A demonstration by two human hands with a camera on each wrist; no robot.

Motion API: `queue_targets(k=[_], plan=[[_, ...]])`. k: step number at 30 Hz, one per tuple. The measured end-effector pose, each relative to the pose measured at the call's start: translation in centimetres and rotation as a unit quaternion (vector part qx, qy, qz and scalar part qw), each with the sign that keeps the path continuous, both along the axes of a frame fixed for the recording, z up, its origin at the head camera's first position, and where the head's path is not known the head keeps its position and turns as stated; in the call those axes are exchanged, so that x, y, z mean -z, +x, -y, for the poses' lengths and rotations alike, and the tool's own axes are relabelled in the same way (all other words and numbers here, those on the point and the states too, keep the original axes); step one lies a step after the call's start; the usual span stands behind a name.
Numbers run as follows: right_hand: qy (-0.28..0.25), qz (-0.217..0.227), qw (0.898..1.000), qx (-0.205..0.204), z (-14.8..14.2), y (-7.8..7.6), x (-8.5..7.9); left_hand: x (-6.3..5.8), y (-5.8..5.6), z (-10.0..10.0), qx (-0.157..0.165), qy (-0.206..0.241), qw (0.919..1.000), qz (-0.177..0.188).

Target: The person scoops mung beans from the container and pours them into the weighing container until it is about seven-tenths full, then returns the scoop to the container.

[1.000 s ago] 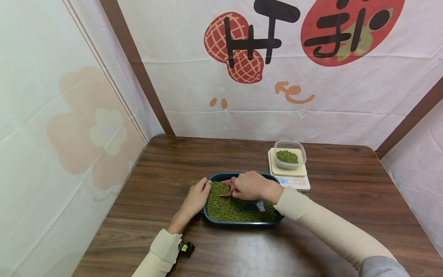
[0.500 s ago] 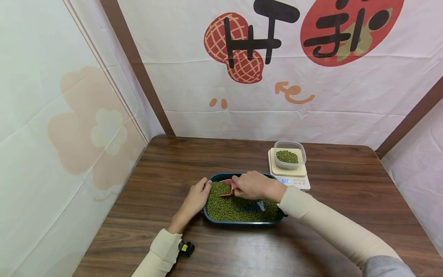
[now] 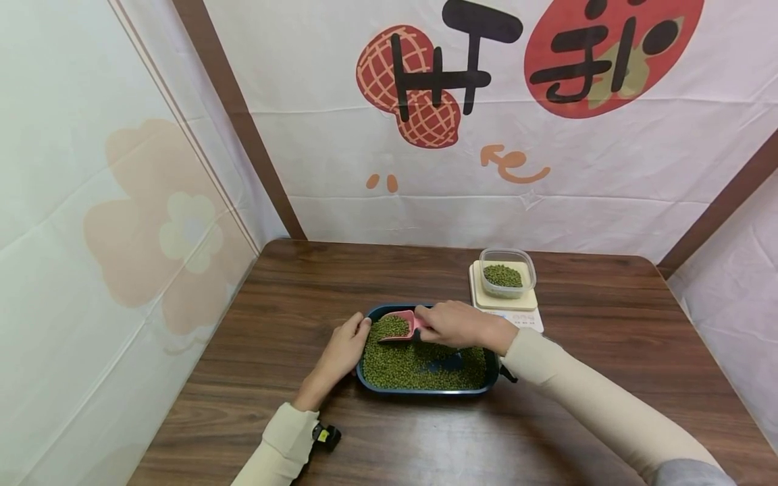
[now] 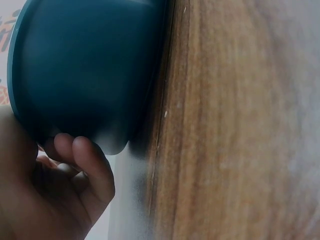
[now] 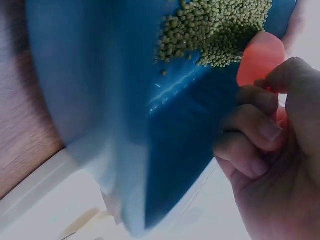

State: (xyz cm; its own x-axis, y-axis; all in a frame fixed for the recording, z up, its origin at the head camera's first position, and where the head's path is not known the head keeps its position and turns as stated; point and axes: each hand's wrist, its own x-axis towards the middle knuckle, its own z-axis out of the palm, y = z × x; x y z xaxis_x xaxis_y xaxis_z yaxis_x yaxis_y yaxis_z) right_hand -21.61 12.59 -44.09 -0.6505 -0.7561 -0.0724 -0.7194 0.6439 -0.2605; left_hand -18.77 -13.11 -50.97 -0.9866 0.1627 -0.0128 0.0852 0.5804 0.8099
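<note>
In the head view my right hand [image 3: 454, 322] grips the handle of a pink scoop [image 3: 415, 329], its bowl heaped with green mung beans [image 3: 392, 327]. The scoop sits over the left half of a dark blue tray [image 3: 425, 391] of mung beans. My left hand [image 3: 344, 346] holds the tray's left end, thumb over the rim. The left wrist view shows curled fingers [image 4: 90, 160] against its outer wall. In the right wrist view, fingers [image 5: 250, 125] wrap the scoop's handle, and the blue tray floor shows bare beside the beans.
Behind the tray at the right stands a white kitchen scale [image 3: 529, 318], its display partly covered. A clear plastic container [image 3: 530, 277] with mung beans rests on it. The wooden table [image 3: 340, 270] meets a printed cloth backdrop [image 3: 328, 148] at the back.
My right hand and the scoop have shifted slightly right and up, and the scoop's bowl shows more fully above the beans. My left hand stays at the tray's end.
</note>
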Motion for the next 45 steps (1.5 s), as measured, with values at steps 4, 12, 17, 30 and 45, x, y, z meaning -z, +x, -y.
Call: queue_targets(k=[4, 12, 17, 30, 45], plan=[[-0.021, -0.005, 1.000, 0.005, -0.4, 0.0, 0.2, 0.1, 0.0, 0.1, 0.001, 0.000, 1.0000, -0.002], [-0.044, -0.010, 0.999, 0.006, -1.3, 0.0, 0.7, 0.2, 0.1, 0.1, 0.005, 0.002, 1.0000, -0.003], [-0.054, -0.026, 0.998, 0.010, -1.9, 0.4, 0.8, 0.1, 0.1, 0.1, 0.004, 0.000, 1.0000, 0.000], [-0.080, -0.082, 0.993, 0.037, -3.5, 1.3, 0.8, 0.2, 0.0, 0.0, 0.002, 0.000, 1.0000, 0.002], [-0.114, -0.132, 0.984, 0.035, -5.1, 1.9, 0.1, 0.0, 0.1, 0.0, 0.008, 0.007, 0.9999, 0.002]])
